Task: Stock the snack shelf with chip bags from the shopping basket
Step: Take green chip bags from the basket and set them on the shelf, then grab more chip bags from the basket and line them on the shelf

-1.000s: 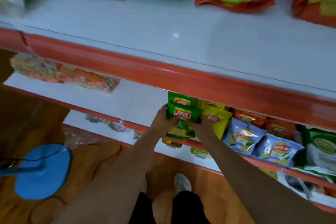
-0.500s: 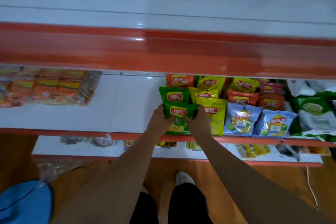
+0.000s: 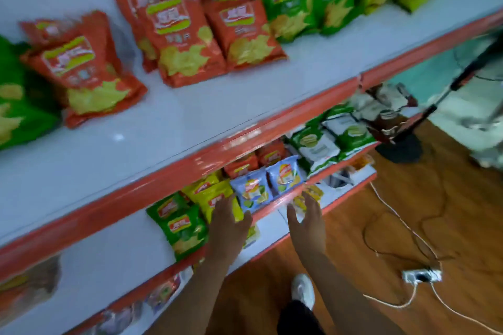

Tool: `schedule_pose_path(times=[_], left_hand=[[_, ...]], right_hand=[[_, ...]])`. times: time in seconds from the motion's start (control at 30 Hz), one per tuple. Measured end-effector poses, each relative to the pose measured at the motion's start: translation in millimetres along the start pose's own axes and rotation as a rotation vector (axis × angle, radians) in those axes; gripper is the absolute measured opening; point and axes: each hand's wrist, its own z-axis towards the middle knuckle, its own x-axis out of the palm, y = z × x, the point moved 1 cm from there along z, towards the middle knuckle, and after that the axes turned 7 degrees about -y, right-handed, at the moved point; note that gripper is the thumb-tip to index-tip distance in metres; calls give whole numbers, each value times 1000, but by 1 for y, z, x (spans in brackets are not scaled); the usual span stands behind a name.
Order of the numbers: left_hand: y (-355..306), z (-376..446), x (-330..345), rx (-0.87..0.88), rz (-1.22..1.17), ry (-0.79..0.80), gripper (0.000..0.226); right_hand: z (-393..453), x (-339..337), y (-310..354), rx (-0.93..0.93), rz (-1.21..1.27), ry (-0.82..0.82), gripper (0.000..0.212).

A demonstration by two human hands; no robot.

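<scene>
A small green chip bag (image 3: 183, 227) stands at the front of the second shelf (image 3: 114, 250), with another green bag behind it. My left hand (image 3: 228, 228) is open just right of it, fingers straight, in front of the yellow bags (image 3: 215, 194). My right hand (image 3: 307, 221) is open and empty, held in the air in front of the shelf's red edge (image 3: 275, 205), below the light blue bags (image 3: 268, 185). The shopping basket is not in view.
The top shelf (image 3: 190, 117) holds large red bags (image 3: 179, 43) and green bags (image 3: 294, 0). White-and-green packets (image 3: 326, 141) lie further right. A power strip (image 3: 421, 276) with white cables lies on the wooden floor, and a black stand (image 3: 402, 144) rises at right.
Both hands have let go of the green bag, which now stands on the second shelf. The hands have drawn back and moved right, and my view has swung up and right.
</scene>
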Motion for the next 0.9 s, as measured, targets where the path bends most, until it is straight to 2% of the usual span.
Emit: schedule_pose_path(times=[0.2, 0.37, 0.47, 0.7, 0.9], left_hand=[[-181, -36, 153, 234, -68, 466, 49], [-332, -104, 282, 460, -117, 706, 38], [-400, -158, 356, 567, -86, 887, 35], [-501, -323, 500, 812, 51, 1360, 30], [-550, -459, 601, 1058, 191, 1646, 40]], right_hand=[[56, -187, -108, 236, 39, -315, 50], [70, -339, -212, 388, 138, -531, 43], [59, -414, -270, 514, 209, -664, 46], [2, -541, -386, 796, 206, -1022, 44], [-53, -623, -470, 1042, 319, -1358, 44]])
